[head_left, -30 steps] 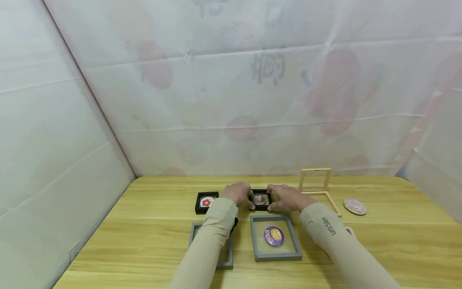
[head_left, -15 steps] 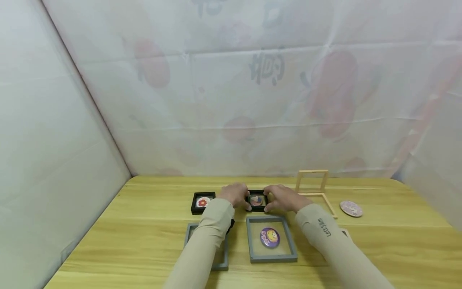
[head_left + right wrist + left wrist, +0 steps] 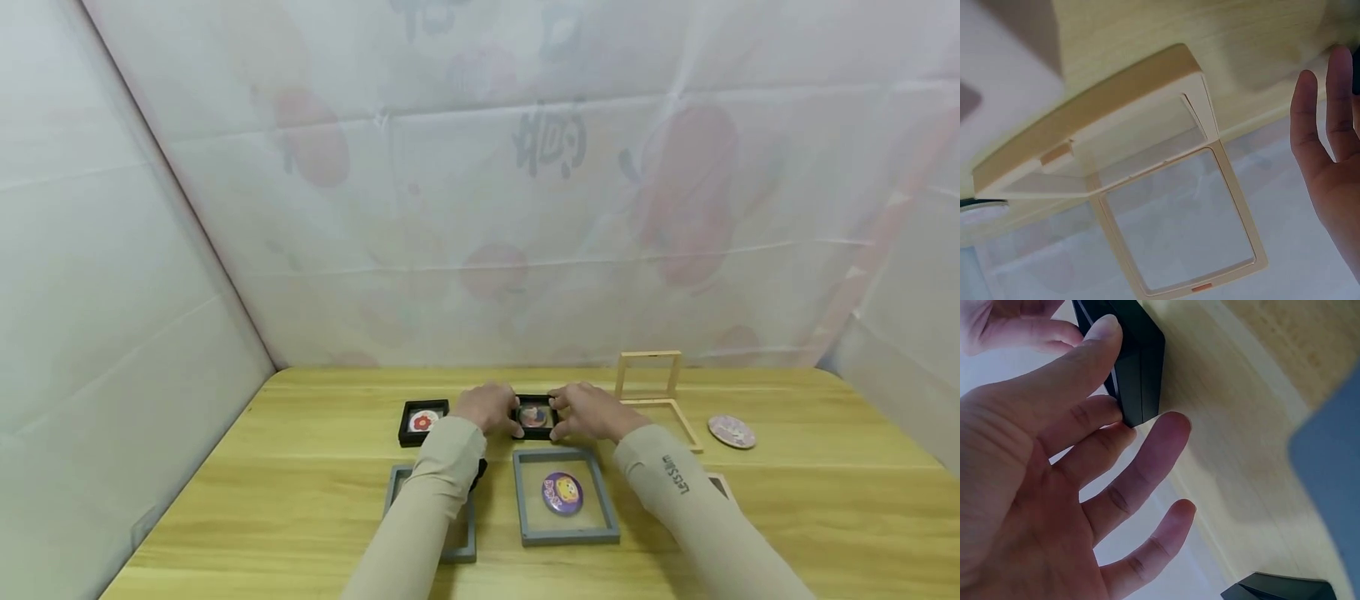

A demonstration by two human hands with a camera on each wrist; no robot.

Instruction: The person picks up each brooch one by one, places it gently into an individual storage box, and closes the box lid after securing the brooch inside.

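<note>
A small black display frame lies toward the back of the table, with a round multicoloured badge inside. My left hand pinches its left side. In the left wrist view, the thumb presses one face of the frame while two fingers curl against the other; the remaining fingers extend loosely. From the opposite side my right hand holds the right edge, thumb at the near corner and index finger at the far one. The right wrist view catches only part of that hand, its contact mostly cut off.
Left of the hands sits another black frame with a red-flower badge. Nearer are a grey frame with a purple badge and another under the left sleeve. An opened beige frame and a pink badge stand right. A fabric wall closes the back.
The head view has shifted slightly. Both hands keep their hold on the sides of the black display frame, which stays in place.
</note>
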